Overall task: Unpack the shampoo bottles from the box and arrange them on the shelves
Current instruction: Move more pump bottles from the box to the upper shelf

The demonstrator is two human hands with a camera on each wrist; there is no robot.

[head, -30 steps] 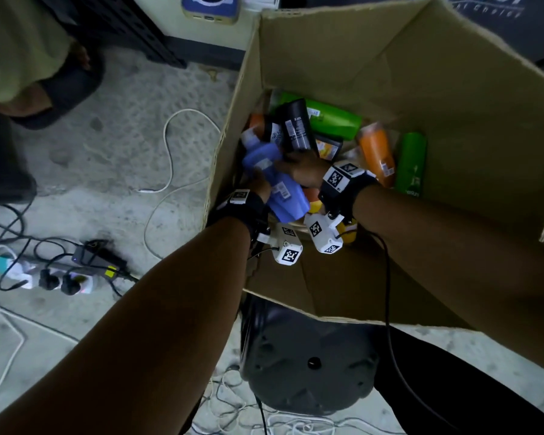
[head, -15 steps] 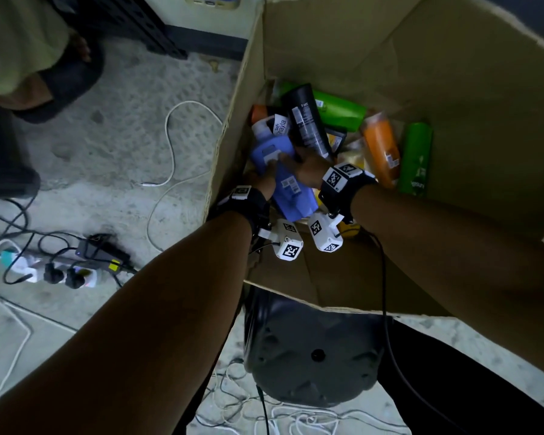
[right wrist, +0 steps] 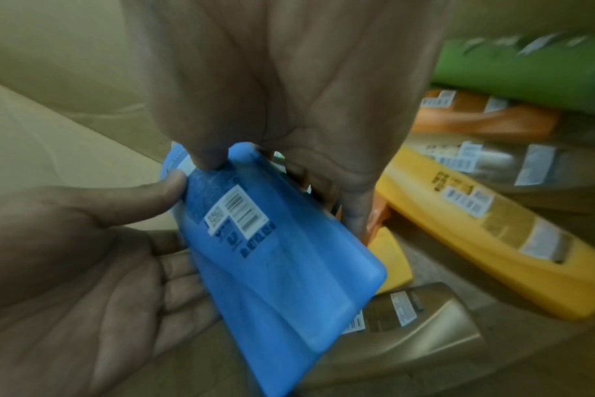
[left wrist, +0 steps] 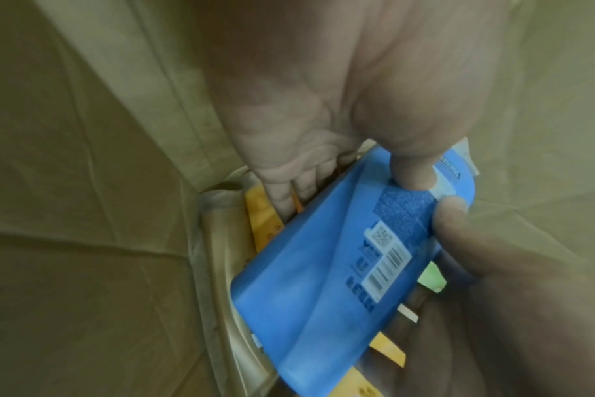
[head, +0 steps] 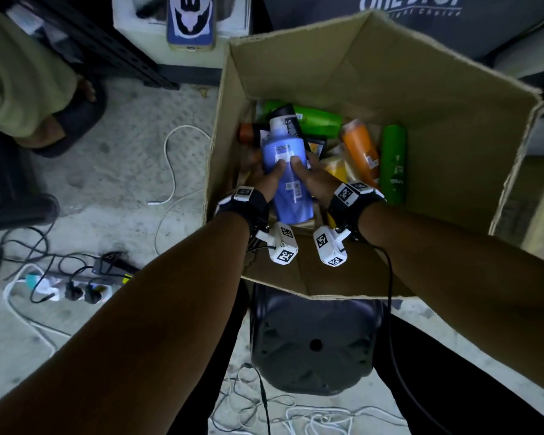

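Inside the open cardboard box (head: 374, 67), both hands hold one blue shampoo bottle (head: 288, 174) with its cap pointing away from me. My left hand (head: 266, 175) grips its left side, thumb on the label and fingers underneath. My right hand (head: 311, 172) grips the right side the same way. In the left wrist view the blue bottle (left wrist: 326, 266) lies between my left thumb and fingers. The right wrist view shows the blue bottle (right wrist: 275, 255) with both thumbs on its back label. Under it lie a black bottle (head: 286, 119), green bottles (head: 318, 120), an orange bottle (head: 360, 149) and yellow bottles (right wrist: 493, 233).
A dark plastic stool (head: 314, 346) stands under the box's near edge. To the left on the concrete floor lie a power strip (head: 73, 287) and loose cables (head: 173, 171). Another person's sandalled foot (head: 66, 120) is at the far left. A phone (head: 190, 22) rests on a ledge beyond the box.
The blue bottle has come up off the pile and turned lengthwise toward me. My right hand has joined the left on it, and both hands have risen with it.
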